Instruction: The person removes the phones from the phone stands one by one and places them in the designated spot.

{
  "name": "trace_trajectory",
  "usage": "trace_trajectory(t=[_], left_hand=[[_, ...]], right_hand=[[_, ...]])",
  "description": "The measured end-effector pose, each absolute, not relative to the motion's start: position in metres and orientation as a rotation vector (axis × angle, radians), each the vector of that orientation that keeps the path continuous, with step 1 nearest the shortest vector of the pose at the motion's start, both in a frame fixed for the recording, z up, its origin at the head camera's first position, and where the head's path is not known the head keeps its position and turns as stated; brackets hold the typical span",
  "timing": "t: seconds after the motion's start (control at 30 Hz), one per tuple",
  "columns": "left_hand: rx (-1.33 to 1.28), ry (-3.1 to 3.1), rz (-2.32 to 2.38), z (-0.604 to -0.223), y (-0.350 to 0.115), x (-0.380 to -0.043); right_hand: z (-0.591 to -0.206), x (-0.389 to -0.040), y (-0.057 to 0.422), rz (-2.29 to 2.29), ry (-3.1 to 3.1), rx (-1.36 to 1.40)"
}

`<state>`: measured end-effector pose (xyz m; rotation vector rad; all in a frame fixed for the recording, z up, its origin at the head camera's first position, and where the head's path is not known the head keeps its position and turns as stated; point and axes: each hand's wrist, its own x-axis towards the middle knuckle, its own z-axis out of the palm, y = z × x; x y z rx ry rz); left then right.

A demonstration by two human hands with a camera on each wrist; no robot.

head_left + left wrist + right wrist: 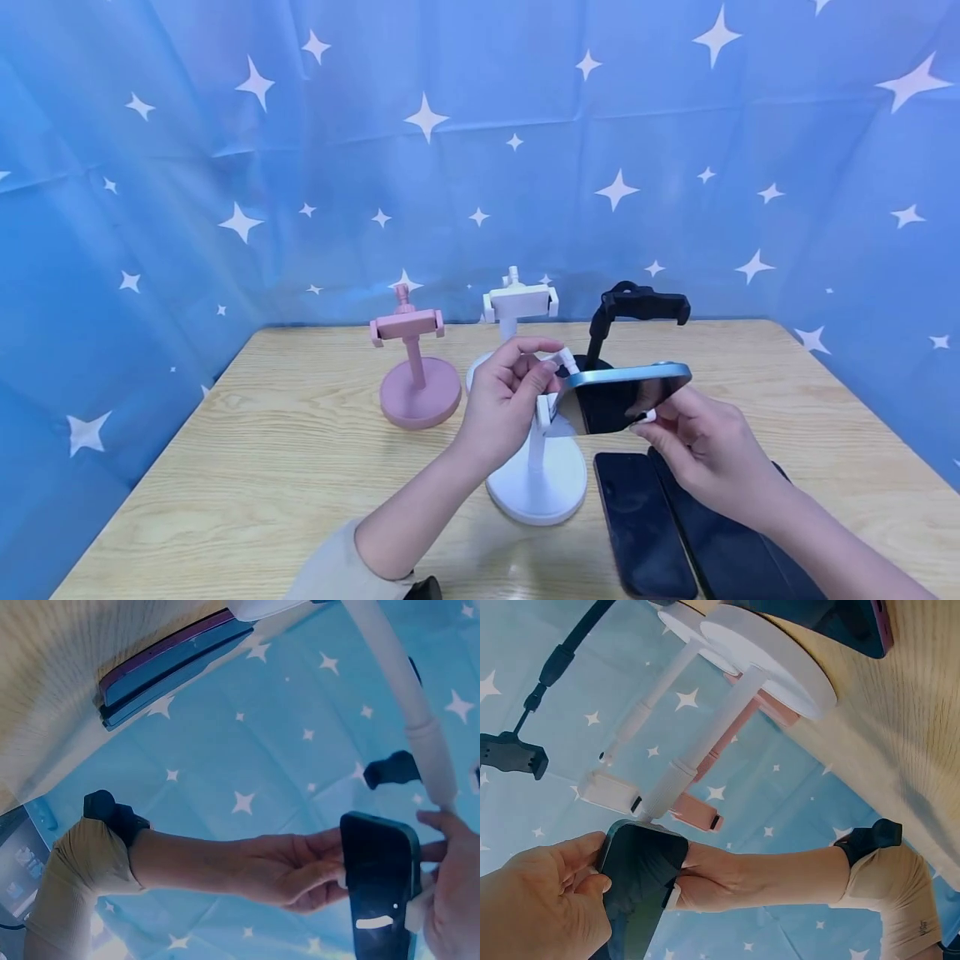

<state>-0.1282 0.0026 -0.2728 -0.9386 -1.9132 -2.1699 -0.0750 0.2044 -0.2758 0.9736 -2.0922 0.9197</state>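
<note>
A smartphone with a light-blue edge sits tilted at the head of the front white phone stand, a white clamp end at its side. My left hand pinches the stand's white holder beside the phone, thumb and forefinger curled on it. On the phone's opposite side my right hand grips the edge between thumb and fingers, close to a small white piece. In the right wrist view the right hand's thumb lies on the phone's edge. The phone hides much of the holder.
Behind stand a pink phone stand, another white stand and a black stand. Several dark phones lie on the wooden table at the front right, partly under the right forearm. A blue starred curtain hangs behind.
</note>
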Motion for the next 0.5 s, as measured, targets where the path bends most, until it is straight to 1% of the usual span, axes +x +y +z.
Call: trace_trajectory(t=[0.23,0.33,0.5], left_hand=[[-0.942,-1.927,-2.159,-0.277,-0.001,-0.130],[-1.032,-1.886,-2.121,-0.281,-0.007,-0.130],[-1.258,-1.795,-2.090,-0.288,-0.015,-0.132]], right_hand=[[-0.276,-0.075,0.205,0.941,-2.119,0.966],[-0.276,-0.075,0.205,0.940,-2.131,0.960],[-0.275,-0.074,0.206,0.949,-2.139,0.935]])
